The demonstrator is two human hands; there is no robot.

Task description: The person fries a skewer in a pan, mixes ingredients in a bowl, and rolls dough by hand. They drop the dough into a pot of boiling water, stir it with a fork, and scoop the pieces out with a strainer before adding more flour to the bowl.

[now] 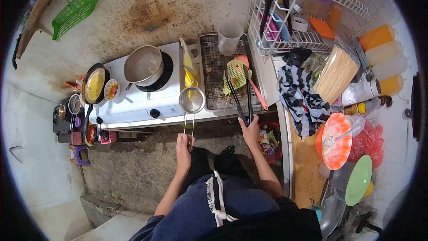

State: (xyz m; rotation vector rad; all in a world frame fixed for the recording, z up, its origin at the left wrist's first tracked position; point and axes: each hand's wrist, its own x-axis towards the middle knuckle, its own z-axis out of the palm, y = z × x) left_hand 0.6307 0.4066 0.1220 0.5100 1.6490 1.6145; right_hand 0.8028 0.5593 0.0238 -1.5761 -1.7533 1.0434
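My left hand is closed round the wire handle of a small mesh strainer, whose bowl hangs by the stove's front right edge. In my right hand is a pair of black tongs, with the arms apart and the tips pointing away over the rack tray. Beneath the tongs lie a yellow-green slotted scoop and a pink spatula on the wire rack tray. A saucepan sits on the right burner of the white stove.
At the stove's left are a frying pan with yellow contents and a small bowl. A plastic jug stands at the tray's back. On the right are skewers, an orange bowl and a dish rack. A waste bin stands below.
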